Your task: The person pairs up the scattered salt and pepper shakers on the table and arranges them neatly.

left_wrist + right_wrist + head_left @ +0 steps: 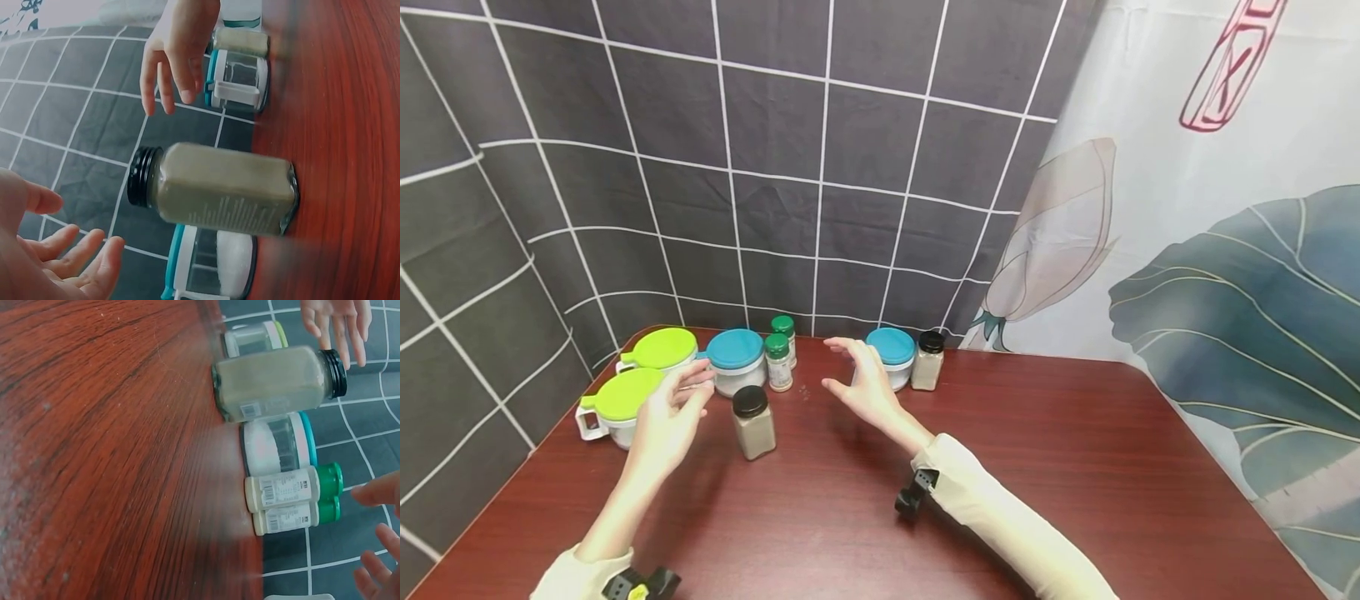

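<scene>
Jar [756, 432] with a black lid and beige powder stands upright on a red-brown table [1097, 467], just right of the person's left hand [666, 421] and apart from it. The left hand is relaxed, fingers slightly bent, thumb away from them, gripping nothing. Two green-lidded tubs [625, 395] sit left of and beyond it; a blue-lidded tub [735, 352] stands beyond it to the right. Between the two hands, farther back, are two green-capped shakers [779, 368]. The right hand [868, 387] hovers with thumb and fingers spread wide, holding nothing. Just beyond it is another blue tub [892, 347], and right of that, a second black-lidded jar [928, 367].
</scene>
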The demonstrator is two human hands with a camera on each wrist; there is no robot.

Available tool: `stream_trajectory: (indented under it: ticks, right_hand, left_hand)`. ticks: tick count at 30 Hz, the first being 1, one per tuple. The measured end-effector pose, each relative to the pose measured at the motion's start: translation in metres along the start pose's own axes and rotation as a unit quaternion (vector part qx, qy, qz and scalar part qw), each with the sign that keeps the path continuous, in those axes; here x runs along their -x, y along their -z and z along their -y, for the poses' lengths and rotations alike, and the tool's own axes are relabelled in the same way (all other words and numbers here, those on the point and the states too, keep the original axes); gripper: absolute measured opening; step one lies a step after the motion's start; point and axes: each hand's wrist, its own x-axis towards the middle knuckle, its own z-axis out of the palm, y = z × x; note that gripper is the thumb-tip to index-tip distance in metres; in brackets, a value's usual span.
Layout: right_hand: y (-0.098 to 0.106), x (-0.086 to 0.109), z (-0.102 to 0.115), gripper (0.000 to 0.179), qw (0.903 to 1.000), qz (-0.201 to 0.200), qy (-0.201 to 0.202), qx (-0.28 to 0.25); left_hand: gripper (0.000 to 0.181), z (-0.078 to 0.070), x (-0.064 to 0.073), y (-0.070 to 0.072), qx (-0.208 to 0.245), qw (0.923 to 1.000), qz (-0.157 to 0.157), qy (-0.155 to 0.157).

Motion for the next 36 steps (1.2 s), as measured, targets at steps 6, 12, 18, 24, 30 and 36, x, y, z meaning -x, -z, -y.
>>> stream_trajectory:
  ticks: [6,12,18,24,30,36]
  right_hand:
    - [-0.005,-0.004,-0.002,0.054,0.9996,0.011,-0.015,-0.02]
    - [-0.009,-0.007,0.001,0.054,0.9993,0.016,-0.022,-0.025]
    - [-0.012,-0.009,0.0,0.054,0.9993,0.021,-0.022,-0.021]
    - [-0.017,-0.011,-0.001,0.054,0.9992,0.021,-0.024,-0.025]
    - [-0.021,-0.012,-0.001,0.055,0.9991,0.023,-0.02,-0.03]
    - [-0.024,-0.013,0.0,0.056,0.9987,0.027,-0.02,-0.039]
  left_hand:
    - [0.042,0.005,-0.001,0.005,-0.004,0.9999,-0.005,0.009]
    - [0.042,0.01,-0.002,0.009,-0.005,0.9998,-0.018,0.008]
    - [0.043,0.018,-0.002,0.014,-0.018,0.9994,-0.025,0.016]
    - [0.043,0.023,0.0,0.017,-0.03,0.9989,-0.022,0.029]
    - [0.041,0.029,0.001,0.023,-0.045,0.998,-0.038,0.023]
    - [0.039,0.037,0.003,0.028,-0.064,0.9956,-0.067,0.014]
